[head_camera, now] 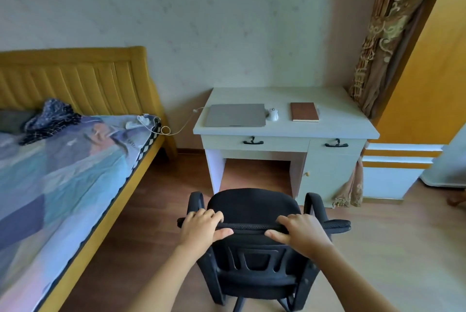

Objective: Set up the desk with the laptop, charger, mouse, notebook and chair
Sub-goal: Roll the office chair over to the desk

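Both hands' fingers (214, 216) curl over the chair (254, 211) backrest's top edge, bare floor (257, 173) before the desk (285, 130).

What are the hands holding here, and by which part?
Both the left hand and right hand grip the chair by the top edge of its backrest.

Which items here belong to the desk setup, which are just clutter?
Job: chair, gripped by left hand and right hand; desk; laptop; mouse; notebook; charger cable.

Lying about: bed, dark cloth, curtain.
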